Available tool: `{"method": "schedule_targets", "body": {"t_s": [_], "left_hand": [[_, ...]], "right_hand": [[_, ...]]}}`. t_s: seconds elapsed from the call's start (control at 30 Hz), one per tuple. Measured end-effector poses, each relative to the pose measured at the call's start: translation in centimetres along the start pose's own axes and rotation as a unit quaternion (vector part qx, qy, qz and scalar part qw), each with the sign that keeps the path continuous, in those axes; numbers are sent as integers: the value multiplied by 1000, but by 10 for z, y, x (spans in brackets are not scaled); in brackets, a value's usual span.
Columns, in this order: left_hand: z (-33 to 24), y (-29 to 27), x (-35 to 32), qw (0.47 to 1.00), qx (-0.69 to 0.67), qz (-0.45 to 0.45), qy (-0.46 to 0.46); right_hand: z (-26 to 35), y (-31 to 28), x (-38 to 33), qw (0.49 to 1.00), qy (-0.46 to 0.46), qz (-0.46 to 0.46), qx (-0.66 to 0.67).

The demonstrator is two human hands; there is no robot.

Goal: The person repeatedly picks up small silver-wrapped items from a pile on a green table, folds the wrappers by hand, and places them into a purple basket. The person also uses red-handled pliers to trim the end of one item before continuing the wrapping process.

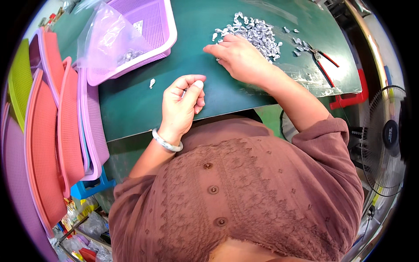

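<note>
My left hand (180,102) is closed near the table's front edge, its thumb pressed against the curled fingers. A bit of grey shows between them, mostly hidden. My right hand (242,59) reaches palm down over the near left side of a pile of small silver teardrop-shaped pieces (265,40). Its fingers are apart and partly stretched; some fingertips are hidden against the pile. One loose silver piece (152,83) lies alone to the left of my left hand.
A purple mesh basket (171,32) holding a clear plastic bag (111,37) and more silver pieces stands at the back left. Red-handled pliers (322,61) lie right of the pile near several stray pieces. Stacked coloured baskets (46,148) flank the green table; a fan (384,139) is at right.
</note>
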State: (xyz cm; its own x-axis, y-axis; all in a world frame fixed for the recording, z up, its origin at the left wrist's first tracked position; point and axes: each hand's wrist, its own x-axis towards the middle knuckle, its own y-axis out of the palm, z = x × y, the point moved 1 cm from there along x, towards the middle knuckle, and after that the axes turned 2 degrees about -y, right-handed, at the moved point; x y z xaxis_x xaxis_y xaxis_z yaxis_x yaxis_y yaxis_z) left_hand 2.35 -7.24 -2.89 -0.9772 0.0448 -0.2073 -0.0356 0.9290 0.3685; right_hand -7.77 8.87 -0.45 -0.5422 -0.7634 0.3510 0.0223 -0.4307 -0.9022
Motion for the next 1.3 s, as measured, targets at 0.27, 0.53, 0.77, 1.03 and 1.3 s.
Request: {"method": "schedule_targets", "body": {"t_s": [0.27, 0.53, 0.77, 1.03, 1.3], "left_hand": [[-1, -2, 1, 1000, -8, 3, -9], [2, -3, -2, 999, -39, -15, 10], [5, -6, -1, 999, -48, -8, 21], [3, -4, -2, 998, -54, -7, 16], [2, -3, -2, 999, -39, -11, 15]], "right_hand": [[29, 12, -8, 717, 208, -103, 657], [38, 30, -20, 668, 212, -119, 703], [38, 32, -23, 701, 214, -110, 672], [38, 32, -23, 702, 216, -103, 671], [37, 34, -25, 712, 214, -110, 660]]}}
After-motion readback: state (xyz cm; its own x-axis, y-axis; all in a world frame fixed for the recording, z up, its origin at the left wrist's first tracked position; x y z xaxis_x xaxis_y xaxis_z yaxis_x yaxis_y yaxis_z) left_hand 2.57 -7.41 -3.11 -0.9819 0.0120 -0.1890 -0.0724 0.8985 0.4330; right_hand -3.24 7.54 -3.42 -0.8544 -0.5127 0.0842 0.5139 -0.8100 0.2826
